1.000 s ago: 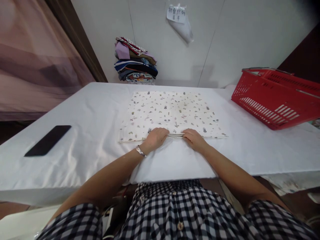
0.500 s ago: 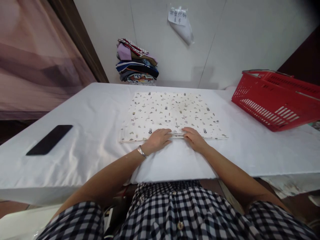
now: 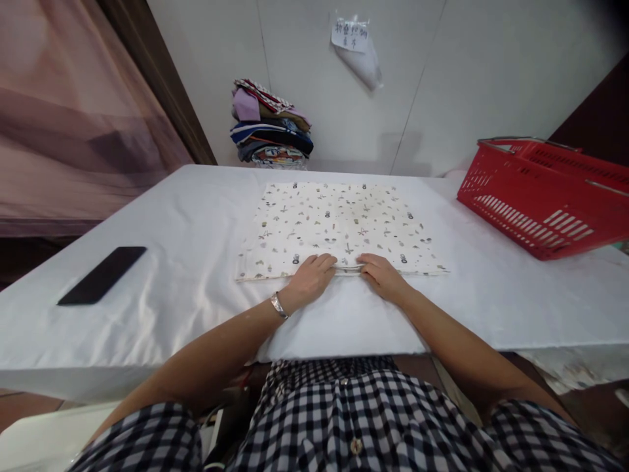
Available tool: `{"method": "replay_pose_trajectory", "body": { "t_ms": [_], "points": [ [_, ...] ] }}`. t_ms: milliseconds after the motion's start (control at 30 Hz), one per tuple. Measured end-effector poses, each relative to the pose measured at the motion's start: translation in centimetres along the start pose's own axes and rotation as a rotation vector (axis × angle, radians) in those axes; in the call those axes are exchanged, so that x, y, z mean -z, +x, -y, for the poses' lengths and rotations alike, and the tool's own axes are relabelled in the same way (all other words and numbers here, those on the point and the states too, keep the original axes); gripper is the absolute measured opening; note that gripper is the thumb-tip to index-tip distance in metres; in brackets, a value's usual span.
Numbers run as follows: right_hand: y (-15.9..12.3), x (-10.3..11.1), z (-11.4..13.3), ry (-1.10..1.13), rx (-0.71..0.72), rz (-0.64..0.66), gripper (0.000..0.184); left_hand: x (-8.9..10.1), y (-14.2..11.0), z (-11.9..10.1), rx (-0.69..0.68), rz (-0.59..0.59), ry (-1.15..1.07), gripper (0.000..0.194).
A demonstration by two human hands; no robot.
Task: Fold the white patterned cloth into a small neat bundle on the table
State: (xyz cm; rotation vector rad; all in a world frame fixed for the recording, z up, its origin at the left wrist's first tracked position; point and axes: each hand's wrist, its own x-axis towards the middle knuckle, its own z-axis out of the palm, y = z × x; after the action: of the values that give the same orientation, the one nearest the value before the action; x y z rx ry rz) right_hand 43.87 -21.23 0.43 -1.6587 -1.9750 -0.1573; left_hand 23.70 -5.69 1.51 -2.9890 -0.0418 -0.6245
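A cream cloth (image 3: 334, 219) with a small scattered print lies folded into a flat rectangle in the middle of the table. At the middle of its near edge, my left hand (image 3: 312, 276) pinches the layers, fingers on top and thumb low. My right hand (image 3: 383, 276) grips the same edge a short way to the right, its fingertips pressed on the fabric. Between the two hands the folded edge shows slightly raised. The undersides of the layers are hidden.
White fabric covers the table (image 3: 187, 229). A black phone-like slab (image 3: 102, 275) lies at the left. Stacked folded clothes (image 3: 272, 124) stand behind the far edge. A red plastic basket (image 3: 540, 196) sits at the right. A paper sign (image 3: 350, 36) hangs on the wall.
Both hands stay at the cloth's near edge. The edge between them looks more gathered and its layers closer together. The cloth itself keeps its place.
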Motion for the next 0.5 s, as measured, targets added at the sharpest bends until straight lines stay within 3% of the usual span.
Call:
{"method": "replay_pose_trajectory", "body": {
  "t_ms": [167, 367, 500],
  "points": [
    [-0.07, -0.01, 0.14, -0.018, 0.048, -0.009, 0.014, -0.09, -0.28, 0.08, -0.018, -0.016, 0.038, 0.024],
    [-0.20, -0.32, 0.30, -0.058, 0.037, 0.008, 0.034, -0.01, -0.22, 0.21, -0.027, -0.010, 0.028, 0.021],
    [-0.09, -0.56, 0.28, -0.101, 0.059, 0.016, 0.028, 0.28, -0.18, 0.21, -0.020, 0.014, 0.002, 0.020]
  ]
}}
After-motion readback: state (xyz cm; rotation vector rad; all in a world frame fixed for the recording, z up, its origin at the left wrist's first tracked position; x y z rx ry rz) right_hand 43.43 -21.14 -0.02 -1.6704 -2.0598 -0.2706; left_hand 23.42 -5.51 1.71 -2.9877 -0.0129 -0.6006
